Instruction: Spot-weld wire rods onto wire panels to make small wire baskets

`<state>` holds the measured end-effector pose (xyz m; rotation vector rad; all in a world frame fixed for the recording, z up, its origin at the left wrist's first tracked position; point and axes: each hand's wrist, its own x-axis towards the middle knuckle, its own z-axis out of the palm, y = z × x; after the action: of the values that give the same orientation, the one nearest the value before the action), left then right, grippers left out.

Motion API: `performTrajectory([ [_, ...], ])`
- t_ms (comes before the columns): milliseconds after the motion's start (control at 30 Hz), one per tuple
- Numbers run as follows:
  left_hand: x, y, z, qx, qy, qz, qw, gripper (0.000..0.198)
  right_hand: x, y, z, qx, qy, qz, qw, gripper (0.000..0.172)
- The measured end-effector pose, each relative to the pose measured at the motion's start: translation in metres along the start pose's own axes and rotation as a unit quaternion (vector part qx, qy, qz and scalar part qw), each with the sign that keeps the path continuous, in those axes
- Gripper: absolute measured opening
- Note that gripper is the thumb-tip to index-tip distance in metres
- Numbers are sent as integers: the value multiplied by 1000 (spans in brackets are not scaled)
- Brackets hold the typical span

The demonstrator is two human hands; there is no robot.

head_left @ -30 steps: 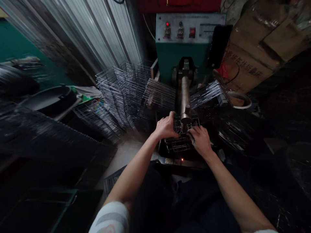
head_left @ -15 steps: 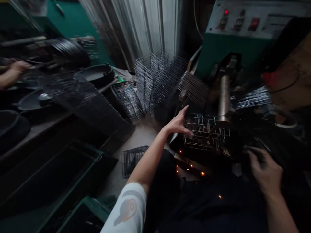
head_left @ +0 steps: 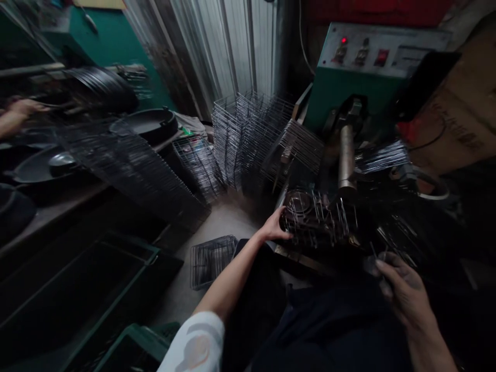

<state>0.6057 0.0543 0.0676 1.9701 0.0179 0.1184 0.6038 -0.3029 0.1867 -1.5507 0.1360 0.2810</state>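
Observation:
A wire rack (head_left: 315, 219) lies under the metal electrode column (head_left: 346, 160) of a green welding machine (head_left: 310, 106). My left hand (head_left: 274, 227) grips the rack's left end, thumb at the near side and fingers partly hidden by the wires. To the right of the rack, low over the dark work area, my right hand (head_left: 403, 284) is closed with thumb and fingers pinched. A short thin metal wire (head_left: 373, 250) sticks up from its fingertips; the rest of what it holds is dark and blurred.
Stacks of wire racks (head_left: 251, 139) stand behind the left hand, and another small stack (head_left: 213, 261) is on the floor. Loose wires (head_left: 385, 156) lie beside the column. Green crates (head_left: 135, 341) sit lower left. Another person's hand (head_left: 27, 107) shows at far left.
My left hand has gone from spread beside the rack to gripping its end. The rack is blurred and shifted. The right hand has closed in a pinch, and the orange sparks are gone.

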Motion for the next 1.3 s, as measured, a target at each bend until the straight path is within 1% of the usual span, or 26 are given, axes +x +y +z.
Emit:
performTrajectory([
  [67,-25,11,-6,33,2,43,999,113,-12,-10,8,-9,-106,6,994,42],
  [100,-35,15,-9,51,6,62,997,111,-16,-16,12,-17,-169,-3,985,41],
  [167,-47,20,-14,79,18,78,994,107,-23,-28,21,-50,-286,-38,956,39],
  [200,-50,20,-16,86,18,77,993,107,-25,-34,27,-80,-332,-59,938,35],
  [233,-51,19,-18,88,11,71,994,107,-27,-40,34,-115,-364,-86,920,31],
  [267,-52,17,-19,87,-1,62,994,107,-29,-46,41,-154,-383,-118,903,26],
  [367,-50,18,-16,97,-52,30,993,106,-35,-55,61,-251,-405,-223,851,19],
  [433,-48,31,-9,143,-82,29,986,109,-32,-51,70,-297,-406,-279,818,18],
  [500,-43,53,1,206,-102,40,972,114,-22,-38,75,-345,-394,-319,790,18],
  [567,-36,81,10,259,-105,53,959,118,-6,-19,77,-396,-361,-350,768,18],
  [667,-24,115,20,298,-91,74,947,115,18,10,74,-465,-306,-404,726,18],
  [733,-18,129,23,314,-68,79,944,111,27,22,70,-512,-262,-449,684,22],
  [800,-14,136,25,327,-45,79,941,109,31,27,65,-547,-221,-489,642,31],
  [867,-10,140,26,334,-28,77,939,107,32,27,60,-559,-189,-517,621,37],
  [933,-7,142,26,337,-20,76,938,106,34,24,55,-553,-172,-531,619,39],
  [1100,8,147,28,335,-18,90,938,99,49,21,51,-536,-154,-543,628,38],
  [1200,17,148,27,334,-19,92,938,96,56,20,53,-543,-144,-531,634,38],
  [1300,21,150,24,336,-18,86,938,96,59,17,55,-548,-153,-512,643,39],
])
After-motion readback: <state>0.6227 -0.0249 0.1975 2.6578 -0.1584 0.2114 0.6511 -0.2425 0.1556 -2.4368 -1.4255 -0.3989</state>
